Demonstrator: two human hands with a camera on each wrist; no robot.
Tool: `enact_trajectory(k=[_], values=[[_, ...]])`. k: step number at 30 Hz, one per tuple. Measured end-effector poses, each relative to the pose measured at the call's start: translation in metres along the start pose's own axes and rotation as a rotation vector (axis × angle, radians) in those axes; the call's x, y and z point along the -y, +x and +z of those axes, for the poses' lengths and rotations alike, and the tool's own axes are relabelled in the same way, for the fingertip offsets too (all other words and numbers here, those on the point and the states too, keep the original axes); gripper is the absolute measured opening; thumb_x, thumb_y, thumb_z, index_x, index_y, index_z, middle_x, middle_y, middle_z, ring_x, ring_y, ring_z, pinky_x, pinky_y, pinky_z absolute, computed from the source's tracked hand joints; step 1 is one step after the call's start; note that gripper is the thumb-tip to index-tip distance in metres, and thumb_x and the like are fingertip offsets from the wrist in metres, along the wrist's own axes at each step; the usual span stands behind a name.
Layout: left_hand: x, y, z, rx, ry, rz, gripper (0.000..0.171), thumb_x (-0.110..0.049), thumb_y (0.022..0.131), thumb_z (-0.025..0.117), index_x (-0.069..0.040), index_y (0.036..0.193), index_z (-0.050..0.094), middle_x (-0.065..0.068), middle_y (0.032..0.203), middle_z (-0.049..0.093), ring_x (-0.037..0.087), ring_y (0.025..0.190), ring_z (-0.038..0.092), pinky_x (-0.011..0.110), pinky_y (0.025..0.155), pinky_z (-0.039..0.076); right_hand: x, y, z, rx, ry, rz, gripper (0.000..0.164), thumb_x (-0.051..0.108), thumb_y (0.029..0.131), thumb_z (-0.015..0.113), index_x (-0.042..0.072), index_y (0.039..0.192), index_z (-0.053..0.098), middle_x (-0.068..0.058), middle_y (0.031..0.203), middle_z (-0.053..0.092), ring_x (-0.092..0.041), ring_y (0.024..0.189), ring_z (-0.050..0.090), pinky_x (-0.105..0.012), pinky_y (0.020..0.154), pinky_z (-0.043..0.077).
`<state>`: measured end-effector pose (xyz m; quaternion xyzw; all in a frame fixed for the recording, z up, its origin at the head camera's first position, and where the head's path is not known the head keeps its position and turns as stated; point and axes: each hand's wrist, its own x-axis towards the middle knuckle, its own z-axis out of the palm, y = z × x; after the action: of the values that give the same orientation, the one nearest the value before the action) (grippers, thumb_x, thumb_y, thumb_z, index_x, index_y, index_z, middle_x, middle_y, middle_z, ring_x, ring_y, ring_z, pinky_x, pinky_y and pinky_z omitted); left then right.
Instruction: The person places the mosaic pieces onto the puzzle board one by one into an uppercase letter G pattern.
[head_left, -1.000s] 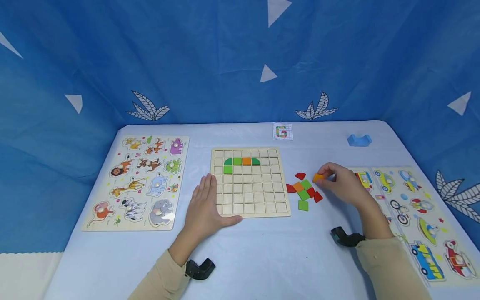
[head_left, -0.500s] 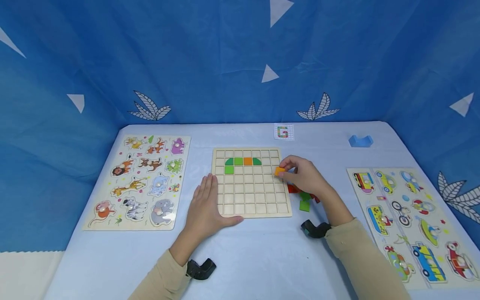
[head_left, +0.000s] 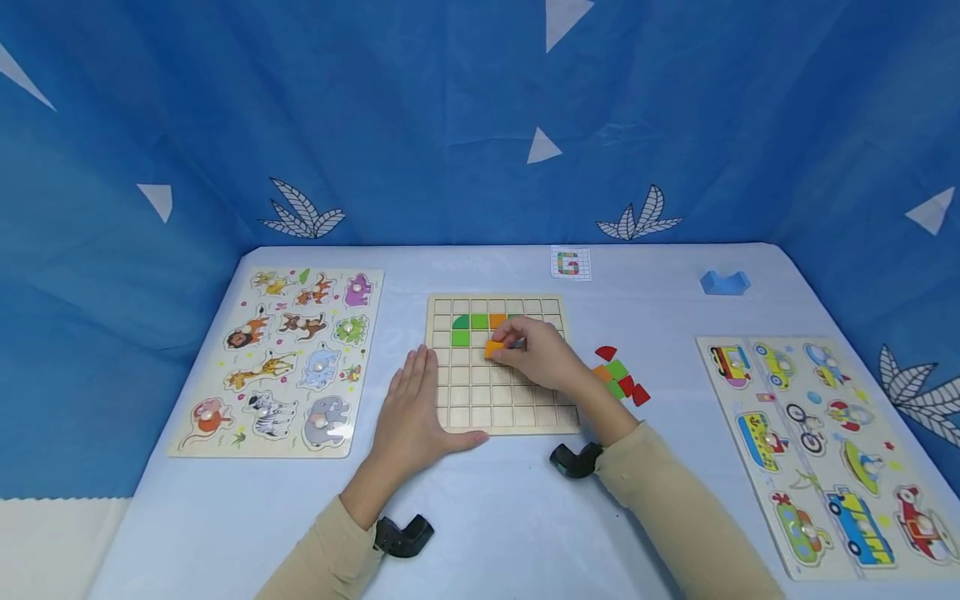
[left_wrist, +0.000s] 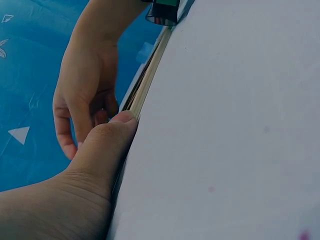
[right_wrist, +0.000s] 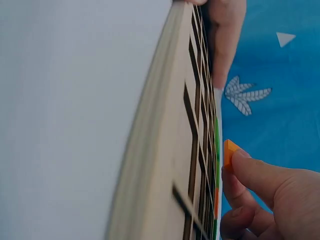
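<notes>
My right hand [head_left: 542,354] pinches an orange square tile [head_left: 492,349] between thumb and fingers, over the wooden grid board [head_left: 480,417]. In the right wrist view that orange tile [right_wrist: 229,154] is held a little above the board's surface. Straight fingers of my left hand [head_left: 411,408] lie along the board's left edge, with the thumb against the front edge; the left wrist view shows this thumb [left_wrist: 102,150] on the rim. In the board's upper cells sit a dark green quarter-round [head_left: 461,322], green squares [head_left: 461,338] and an orange square [head_left: 497,321]. My right hand partly hides another green piece.
Loose red, green and orange pieces [head_left: 617,368] lie right of the board. Behind it is a small pattern card [head_left: 571,263]. An animal puzzle [head_left: 277,358] stands left, a vehicle puzzle [head_left: 817,450] right, a blue block [head_left: 725,283] at the back right.
My right hand has carried the orange tile leftward from the loose pieces to above the middle of the board. The left hand stays at the board's edge.
</notes>
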<state>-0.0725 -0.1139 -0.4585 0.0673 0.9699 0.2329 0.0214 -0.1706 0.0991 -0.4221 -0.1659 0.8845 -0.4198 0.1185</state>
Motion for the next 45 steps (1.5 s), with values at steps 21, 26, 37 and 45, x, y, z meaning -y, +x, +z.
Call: enact_trajectory(k=[21, 26, 37, 45], values=[[0.001, -0.001, -0.002, 0.001, 0.008, 0.005, 0.14, -0.083, 0.063, 0.07, 0.001, 0.158, 0.01, 0.015, 0.168, 0.007, 0.028, 0.156, 0.004, 0.048, 0.126, 0.012, 0.023, 0.015, 0.037, 0.0, -0.2, -0.104, 0.015, 0.025, 0.09, 0.074, 0.021, 0.104, 0.074, 0.007, 0.094, 0.063, -0.011, 0.086, 0.057, -0.028, 0.079, 0.051], [0.001, -0.001, -0.001, -0.007, 0.003, 0.009, 0.14, -0.082, 0.062, 0.07, 0.001, 0.158, 0.011, 0.016, 0.167, 0.008, 0.029, 0.156, 0.004, 0.049, 0.126, 0.013, 0.024, 0.013, 0.035, 0.019, -0.225, -0.106, 0.02, 0.025, 0.091, 0.074, 0.019, 0.109, 0.077, 0.006, 0.1, 0.066, -0.008, 0.09, 0.059, -0.028, 0.082, 0.052], [0.0, 0.0, 0.001, -0.017, 0.0, 0.003, 0.141, -0.082, 0.06, 0.072, 0.001, 0.158, 0.013, 0.016, 0.167, 0.008, 0.03, 0.156, 0.005, 0.049, 0.125, 0.014, 0.016, -0.015, 0.006, -0.018, -0.231, -0.081, 0.028, 0.027, 0.09, 0.074, 0.023, 0.117, 0.071, 0.008, 0.096, 0.062, -0.014, 0.083, 0.054, -0.029, 0.074, 0.048], [0.0, 0.0, 0.001, -0.011, -0.012, 0.0, 0.142, -0.081, 0.059, 0.073, 0.0, 0.158, 0.012, 0.015, 0.168, 0.007, 0.03, 0.156, 0.004, 0.049, 0.126, 0.014, -0.015, -0.051, -0.047, -0.083, -0.337, 0.075, 0.033, 0.027, 0.089, 0.075, 0.016, 0.12, 0.069, 0.001, 0.095, 0.063, -0.018, 0.069, 0.05, -0.031, 0.06, 0.043]])
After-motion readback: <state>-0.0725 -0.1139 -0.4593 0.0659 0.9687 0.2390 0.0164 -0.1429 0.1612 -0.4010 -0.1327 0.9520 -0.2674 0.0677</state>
